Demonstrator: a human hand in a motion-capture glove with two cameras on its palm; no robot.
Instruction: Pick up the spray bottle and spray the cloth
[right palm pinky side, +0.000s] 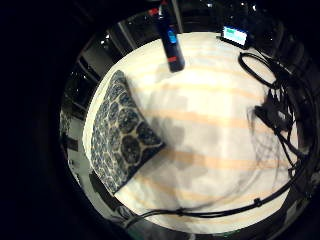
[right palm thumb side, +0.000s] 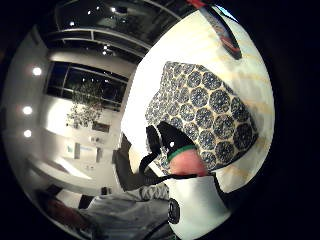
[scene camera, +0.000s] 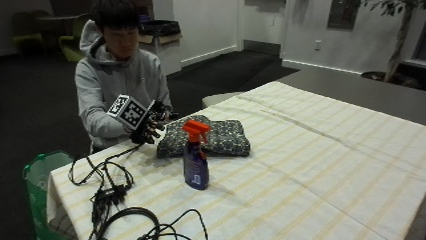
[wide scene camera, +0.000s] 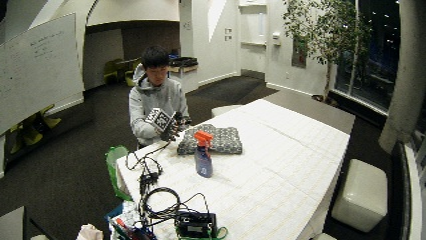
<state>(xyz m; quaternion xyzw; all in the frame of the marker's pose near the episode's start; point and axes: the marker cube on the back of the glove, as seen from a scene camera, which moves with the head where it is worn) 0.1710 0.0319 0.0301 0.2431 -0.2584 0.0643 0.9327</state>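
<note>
bottle (scene camera: 196, 167): translucent blue-purple body, orange-red trigger head, a blue label and a red band low on the body
cloth (scene camera: 205, 137): dark blue round medallions, closely packed on a pale cream ground
tablecloth (scene camera: 319, 165): off-white with thin pale yellow-orange stripes running both ways
right hand (scene camera: 148, 128): black glove
hoodie (scene camera: 106, 80): light grey
cables (scene camera: 113, 200): black, at the table's near left corner
bag (scene camera: 40, 185): green, beside the table's left edge
device (wide scene camera: 195, 224): black, at the table's near edge; in the little finger side palm view its screen glows blue-green
floor (scene camera: 40, 100): dark grey
</note>
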